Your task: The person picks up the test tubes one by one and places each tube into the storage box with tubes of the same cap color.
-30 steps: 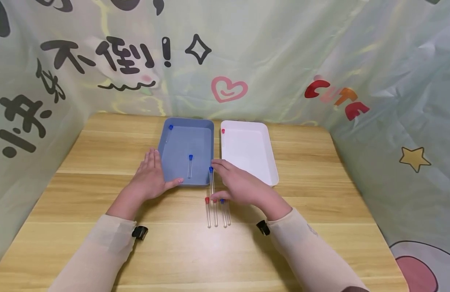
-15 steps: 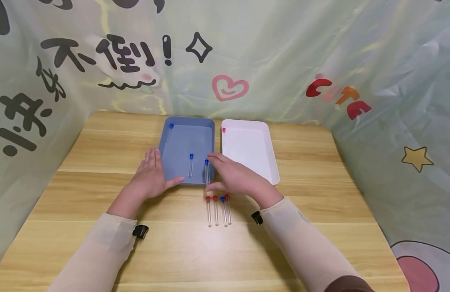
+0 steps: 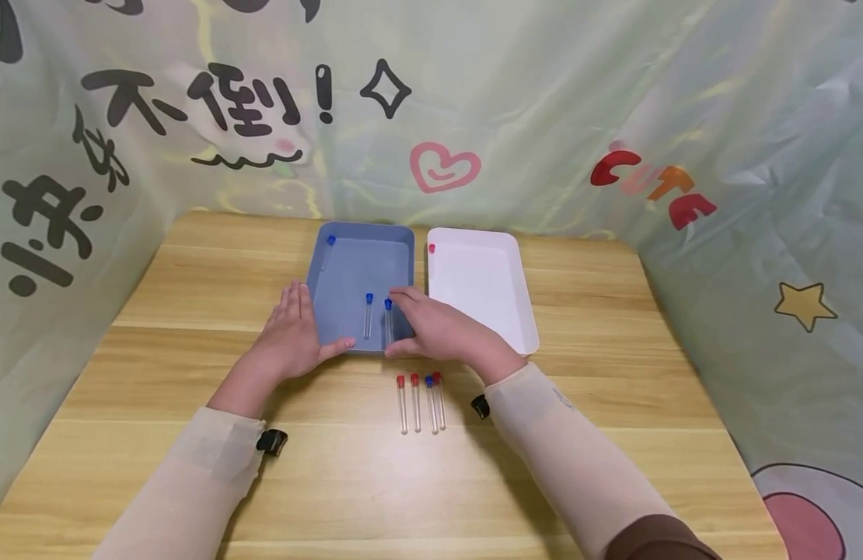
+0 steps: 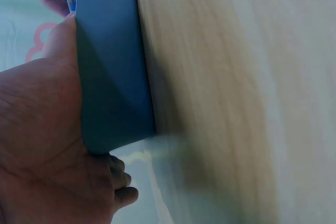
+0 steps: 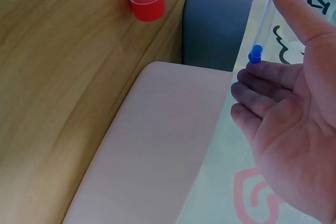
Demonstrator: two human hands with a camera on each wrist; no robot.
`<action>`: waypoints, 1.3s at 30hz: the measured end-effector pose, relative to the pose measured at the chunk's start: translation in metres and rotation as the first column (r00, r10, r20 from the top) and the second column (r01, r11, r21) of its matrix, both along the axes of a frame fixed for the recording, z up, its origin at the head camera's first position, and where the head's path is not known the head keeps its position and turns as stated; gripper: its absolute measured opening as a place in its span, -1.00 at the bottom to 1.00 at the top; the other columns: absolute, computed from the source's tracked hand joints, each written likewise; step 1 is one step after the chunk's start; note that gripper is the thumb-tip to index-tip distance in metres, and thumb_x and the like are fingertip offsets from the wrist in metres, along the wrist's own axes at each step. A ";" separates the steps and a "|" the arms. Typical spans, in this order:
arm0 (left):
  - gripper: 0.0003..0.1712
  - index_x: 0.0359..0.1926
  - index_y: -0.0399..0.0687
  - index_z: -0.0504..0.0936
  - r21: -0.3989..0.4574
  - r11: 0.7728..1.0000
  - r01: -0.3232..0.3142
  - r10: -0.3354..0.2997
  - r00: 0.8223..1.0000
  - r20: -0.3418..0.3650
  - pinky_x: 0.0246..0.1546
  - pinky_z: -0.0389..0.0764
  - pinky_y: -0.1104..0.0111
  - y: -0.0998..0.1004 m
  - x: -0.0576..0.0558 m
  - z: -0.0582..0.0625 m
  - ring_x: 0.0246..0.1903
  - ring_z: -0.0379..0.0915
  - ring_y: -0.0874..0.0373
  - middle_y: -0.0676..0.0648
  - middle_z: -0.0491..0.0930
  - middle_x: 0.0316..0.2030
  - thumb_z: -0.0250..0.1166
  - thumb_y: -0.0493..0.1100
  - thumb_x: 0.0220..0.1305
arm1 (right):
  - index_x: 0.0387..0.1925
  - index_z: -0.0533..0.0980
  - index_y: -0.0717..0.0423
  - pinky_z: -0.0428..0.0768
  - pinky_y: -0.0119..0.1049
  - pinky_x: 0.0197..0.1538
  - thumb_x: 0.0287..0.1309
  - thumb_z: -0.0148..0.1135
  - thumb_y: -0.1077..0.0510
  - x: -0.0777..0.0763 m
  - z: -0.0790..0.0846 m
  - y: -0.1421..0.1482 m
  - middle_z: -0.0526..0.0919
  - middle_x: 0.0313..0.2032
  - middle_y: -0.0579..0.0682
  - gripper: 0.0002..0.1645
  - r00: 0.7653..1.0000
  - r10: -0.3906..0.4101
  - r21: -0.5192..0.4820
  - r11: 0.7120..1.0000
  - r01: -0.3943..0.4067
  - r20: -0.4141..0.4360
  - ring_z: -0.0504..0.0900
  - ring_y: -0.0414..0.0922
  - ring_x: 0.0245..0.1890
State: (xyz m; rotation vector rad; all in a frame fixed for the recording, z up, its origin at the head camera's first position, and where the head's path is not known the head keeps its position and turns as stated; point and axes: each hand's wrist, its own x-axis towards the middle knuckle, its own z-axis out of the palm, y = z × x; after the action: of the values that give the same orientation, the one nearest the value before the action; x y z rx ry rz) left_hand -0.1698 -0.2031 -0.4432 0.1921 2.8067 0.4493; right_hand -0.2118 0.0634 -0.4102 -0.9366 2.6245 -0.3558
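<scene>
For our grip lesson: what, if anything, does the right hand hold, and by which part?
The right hand holds a blue-capped tube by both ends: fingertip at the cap, thumb at the other end.

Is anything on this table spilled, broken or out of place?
Nothing looks spilled or broken. Only the row looks uneven: the blue-capped tube on the table lies closer to the rightmost red-capped tube than to the middle red one.

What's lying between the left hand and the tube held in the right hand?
Another blue-capped tube, lying in the blue tray; the head view shows it.
</scene>
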 end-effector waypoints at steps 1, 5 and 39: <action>0.49 0.64 -0.58 -0.44 0.003 1.000 -0.001 0.001 1.000 0.000 0.71 -0.23 -0.29 0.000 0.000 0.000 0.70 -0.54 -0.53 -0.57 -0.55 0.66 0.09 0.57 0.49 | 0.70 0.13 0.21 0.39 -0.07 0.68 0.34 0.41 -0.39 -0.002 -0.001 -0.001 0.17 0.71 0.12 0.23 1.000 0.001 0.003 1.000 -0.001 -0.001 0.31 0.06 0.68; 0.49 0.64 -0.58 -0.45 0.011 1.000 -0.004 0.004 1.000 -0.003 0.72 -0.23 -0.28 -0.001 0.001 0.000 0.70 -0.54 -0.52 -0.56 -0.54 0.66 0.10 0.56 0.49 | 0.69 0.14 0.23 0.38 -0.06 0.68 0.35 0.43 -0.36 -0.007 -0.004 -0.004 0.18 0.70 0.14 0.22 1.000 0.003 0.012 1.000 -0.003 -0.006 0.32 0.07 0.67; 0.48 0.64 -0.57 -0.44 -0.004 1.000 -0.007 0.007 1.000 0.002 0.73 -0.23 -0.25 -0.002 0.000 0.000 0.71 -0.54 -0.49 -0.56 -0.54 0.67 0.10 0.56 0.49 | 0.64 0.19 0.34 0.33 -0.07 0.71 0.32 0.36 -0.46 -0.034 -0.016 -0.031 0.32 0.63 0.23 0.26 0.990 0.078 0.192 0.980 -0.055 -0.117 0.32 0.11 0.65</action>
State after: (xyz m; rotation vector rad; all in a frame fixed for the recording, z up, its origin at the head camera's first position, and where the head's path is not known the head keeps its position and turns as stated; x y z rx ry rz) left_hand -0.1703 -0.2050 -0.4436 0.1806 2.8070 0.4446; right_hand -0.2456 0.0320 -0.4258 -1.0089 2.6721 -0.0319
